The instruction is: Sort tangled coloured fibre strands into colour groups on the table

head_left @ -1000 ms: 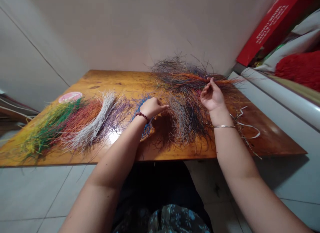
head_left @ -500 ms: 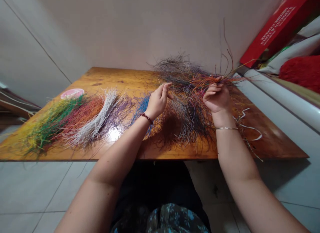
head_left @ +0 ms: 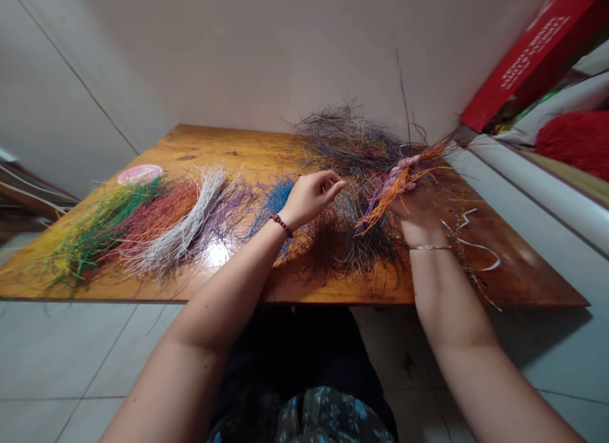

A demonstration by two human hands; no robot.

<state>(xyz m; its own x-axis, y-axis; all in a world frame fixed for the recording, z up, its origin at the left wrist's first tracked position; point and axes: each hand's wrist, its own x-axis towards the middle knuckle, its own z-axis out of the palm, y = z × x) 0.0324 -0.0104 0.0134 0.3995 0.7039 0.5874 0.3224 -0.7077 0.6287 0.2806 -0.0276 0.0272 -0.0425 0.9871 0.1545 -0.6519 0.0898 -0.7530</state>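
My right hand [head_left: 413, 192] is closed around a bundle of thin orange and purple strands [head_left: 391, 197], whose ends stick out on both sides. It is raised over the right part of the table. My left hand [head_left: 311, 197] hovers over the blue strands [head_left: 277, 198] and brownish ones, its thumb and index finger bent together in a pinch. Anything small between those fingertips is too fine to make out. Grey and dark strands [head_left: 354, 240] lie between the hands. Behind them spreads a tangled heap of dark mixed strands [head_left: 340, 129].
On the wooden table [head_left: 228, 146], yellow-green strands [head_left: 90, 237], red-orange strands [head_left: 159, 221], a white bundle [head_left: 183, 224] and purple strands [head_left: 223, 218] lie leftward. A round pink disc [head_left: 139, 174] sits behind. A white ribbon [head_left: 483, 246] curls at right. A red box [head_left: 528, 56] leans beyond.
My right hand has turned, and the orange and purple strands now hang toward the left and front. My left hand has moved slightly right, its thumb and index finger drawing together.
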